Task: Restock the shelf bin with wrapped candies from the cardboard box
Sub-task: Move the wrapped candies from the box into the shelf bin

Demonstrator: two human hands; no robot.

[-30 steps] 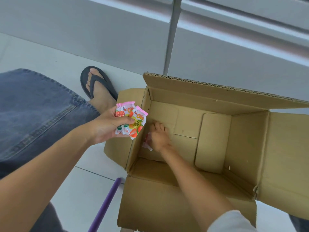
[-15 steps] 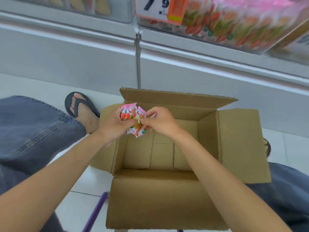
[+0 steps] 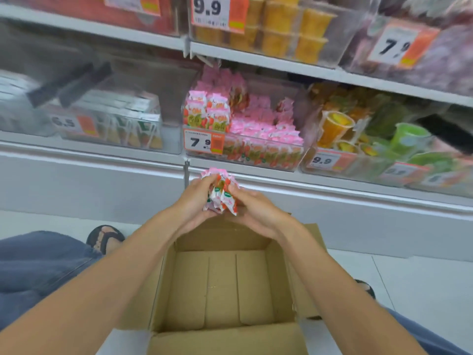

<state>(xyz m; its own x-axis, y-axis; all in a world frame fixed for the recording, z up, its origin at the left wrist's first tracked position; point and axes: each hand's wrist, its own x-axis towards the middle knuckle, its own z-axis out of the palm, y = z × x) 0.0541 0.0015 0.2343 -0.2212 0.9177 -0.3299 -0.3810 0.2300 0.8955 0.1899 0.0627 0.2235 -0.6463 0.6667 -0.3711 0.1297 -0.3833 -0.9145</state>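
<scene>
Both hands hold one bunch of pink and white wrapped candies (image 3: 220,190) above the far edge of the cardboard box (image 3: 222,285). My left hand (image 3: 193,201) grips the bunch from the left, and my right hand (image 3: 252,210) grips it from the right. The box stands open on the floor below, and no candy shows on its brown bottom. Straight above the hands is the clear shelf bin (image 3: 266,153), partly filled with the same pink candies and marked with a 7.9 price tag (image 3: 203,142).
Neighbouring clear bins hold boxed goods (image 3: 120,124) on the left and jelly cups (image 3: 358,134) on the right. A higher shelf (image 3: 256,60) overhangs the bins. My denim-clad legs and a sandalled foot (image 3: 105,237) flank the box on the white tiled floor.
My right hand left the box bottom and joined the left hand on the candy bunch. Both hands rose with it toward the shelf, and my view tilted up to show the bins.
</scene>
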